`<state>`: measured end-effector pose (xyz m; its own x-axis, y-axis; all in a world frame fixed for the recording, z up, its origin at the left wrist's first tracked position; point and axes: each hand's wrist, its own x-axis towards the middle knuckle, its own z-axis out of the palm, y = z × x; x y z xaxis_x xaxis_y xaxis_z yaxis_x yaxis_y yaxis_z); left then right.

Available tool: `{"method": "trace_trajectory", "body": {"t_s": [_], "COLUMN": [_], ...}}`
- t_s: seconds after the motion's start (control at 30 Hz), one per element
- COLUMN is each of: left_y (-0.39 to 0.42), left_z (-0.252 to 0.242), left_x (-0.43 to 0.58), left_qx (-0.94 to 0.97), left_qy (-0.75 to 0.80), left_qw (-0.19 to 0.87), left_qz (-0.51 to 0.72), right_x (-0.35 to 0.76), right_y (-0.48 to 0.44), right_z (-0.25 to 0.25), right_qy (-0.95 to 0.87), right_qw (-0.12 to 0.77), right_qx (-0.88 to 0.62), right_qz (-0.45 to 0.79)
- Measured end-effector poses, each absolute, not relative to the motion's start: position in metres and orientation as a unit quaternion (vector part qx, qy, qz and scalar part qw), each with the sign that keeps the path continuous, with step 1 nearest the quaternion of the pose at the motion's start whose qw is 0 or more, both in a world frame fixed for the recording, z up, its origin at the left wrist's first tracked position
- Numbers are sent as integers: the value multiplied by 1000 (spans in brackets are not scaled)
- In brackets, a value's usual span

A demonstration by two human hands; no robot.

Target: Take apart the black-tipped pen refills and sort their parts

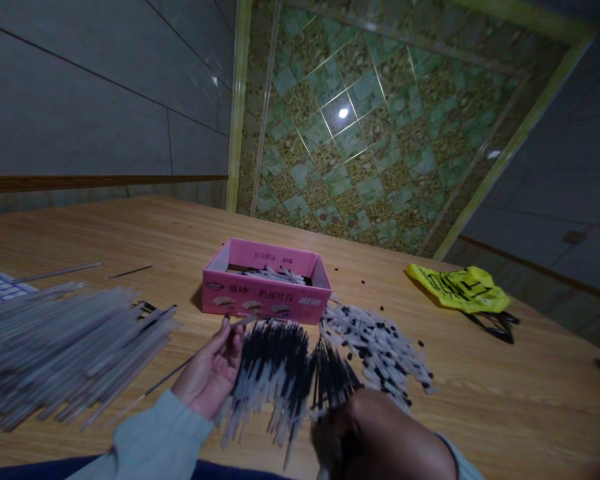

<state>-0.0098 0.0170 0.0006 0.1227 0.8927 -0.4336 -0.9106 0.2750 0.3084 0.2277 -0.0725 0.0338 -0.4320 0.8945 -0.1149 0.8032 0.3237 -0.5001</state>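
My left hand is palm up, its thumb and fingertips closed on a thin pale tube by the front of a pink cardboard box. Blurred and back uppermost, my right hand has its fingers curled; what they hold is hidden. Between the hands spreads a pile of thin sticks, black at the far part and pale at the near part. One long dark stick runs behind my left wrist. Short white tubes with black ends lie heaped to the right of the box.
On the left lies a large bundle of long translucent tubes, beside a blue-checked cloth or paper. A yellow bag with black print rests at the right, with a black looped item below it. Small black bits dot the wooden table.
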Motion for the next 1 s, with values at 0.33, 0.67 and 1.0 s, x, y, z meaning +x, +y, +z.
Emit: {"method": "trace_trajectory", "body": {"t_s": [0.33,0.67,1.0], "left_y": [16,11,4], "left_z": [2,0,-14], "left_x": [-6,2,13], "left_qx": [-25,32,243], "left_qy": [293,326,380], "left_qw": [743,736,725], "left_qz": [602,593,521], "right_x": [225,222,194], "right_y": [-54,-57,-37], "right_z": [-35,4,-21], "right_qy": [-842,-766,-472], "right_qw": [113,188,535], "right_qx": [-528,-557,-455], "right_qz": [6,260,533]}}
